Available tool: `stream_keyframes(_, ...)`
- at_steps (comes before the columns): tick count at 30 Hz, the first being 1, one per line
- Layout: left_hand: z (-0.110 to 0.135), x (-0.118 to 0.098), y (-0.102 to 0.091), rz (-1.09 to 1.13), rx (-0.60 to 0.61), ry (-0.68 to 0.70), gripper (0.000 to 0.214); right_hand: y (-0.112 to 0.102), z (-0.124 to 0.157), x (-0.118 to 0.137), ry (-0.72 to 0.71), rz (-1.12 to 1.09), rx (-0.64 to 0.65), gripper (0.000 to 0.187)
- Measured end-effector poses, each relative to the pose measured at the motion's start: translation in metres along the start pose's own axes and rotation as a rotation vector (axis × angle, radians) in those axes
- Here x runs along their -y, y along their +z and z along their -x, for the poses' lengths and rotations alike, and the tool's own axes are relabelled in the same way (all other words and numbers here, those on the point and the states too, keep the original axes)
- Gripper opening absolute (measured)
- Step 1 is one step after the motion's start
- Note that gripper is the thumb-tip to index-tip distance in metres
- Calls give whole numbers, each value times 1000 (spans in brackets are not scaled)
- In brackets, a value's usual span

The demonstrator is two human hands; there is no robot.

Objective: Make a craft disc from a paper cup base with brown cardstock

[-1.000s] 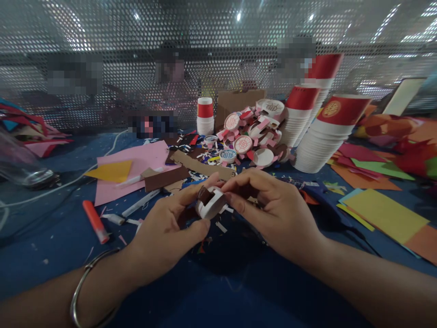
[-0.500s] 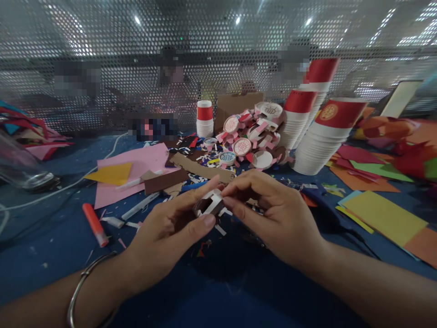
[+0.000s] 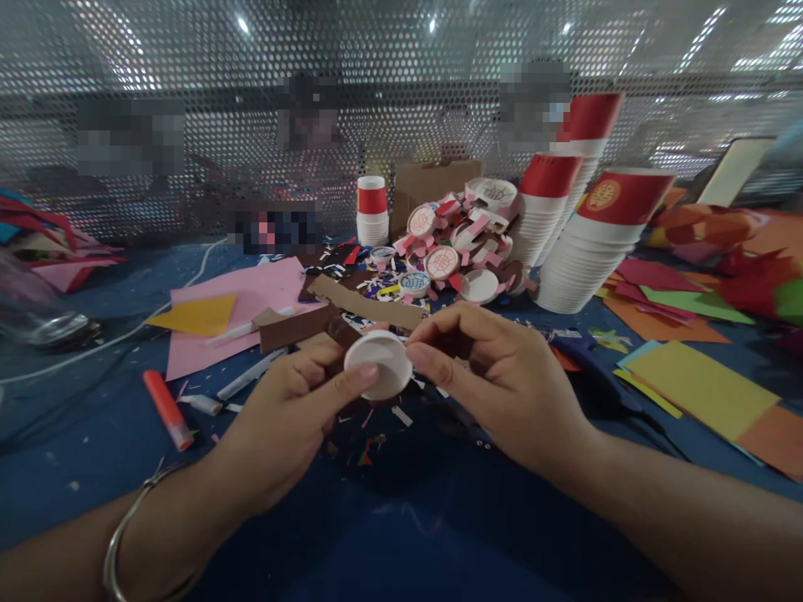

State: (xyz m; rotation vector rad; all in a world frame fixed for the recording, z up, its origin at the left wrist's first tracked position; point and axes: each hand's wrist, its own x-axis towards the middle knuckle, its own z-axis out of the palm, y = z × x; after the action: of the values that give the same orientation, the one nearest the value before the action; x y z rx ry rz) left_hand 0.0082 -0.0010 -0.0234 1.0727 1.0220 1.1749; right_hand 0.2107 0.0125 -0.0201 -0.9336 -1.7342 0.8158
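Observation:
Between my hands is a shallow round white paper cup bottom (image 3: 390, 358), its hollow side facing me. My left hand (image 3: 307, 393) grips it from the left, with the thumb lying over the rim into the hollow. At the right edge, my right hand (image 3: 486, 368) has thumb and forefinger pinched together against the rim; a small piece between those fingertips cannot be made out. Just beyond, similar cut cup bottoms with pink paper strips (image 3: 442, 262) lie in a heap, some bearing drawn grid patterns.
Stacks of red and white paper cups (image 3: 580, 251) stand behind on the right, with a shorter stack (image 3: 372, 213) further left. Coloured paper sheets (image 3: 703, 385), pink paper (image 3: 188, 351), a red-orange glue stick (image 3: 168, 410), a dark blue corded tool (image 3: 590, 376) and scraps cover the blue table (image 3: 401, 535).
The cup bottom has been turned so that its round hollow faces me, where before its side and a white strip showed. My left fingers have shifted around it.

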Motion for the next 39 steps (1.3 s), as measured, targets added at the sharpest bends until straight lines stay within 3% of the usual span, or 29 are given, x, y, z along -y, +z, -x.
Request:
stream_keyframes(7,-14,-8,1,239,-146,-128,14,2,0,-1,188,11,159,21)
stream_keyframes(10,-12,-10,0,251,-127,-155,15,4,-1,-1,219,38,227,22)
stream_keyframes(20,-11,-8,5,234,-83,-114,13,4,-1,1,224,-14,283,18)
stream_keyframes(26,-10,-4,-1,173,-36,-37,11,5,-2,0,204,-12,280,17)
stream_keyframes(31,-7,-3,3,177,41,-71,19,5,-1,-1,200,18,292,15)
stream_keyframes(35,-8,-5,2,174,15,-52,21,4,0,-1,198,30,272,18)
stream_keyframes(39,-8,-5,0,173,-26,-25,19,4,0,0,167,71,174,16)
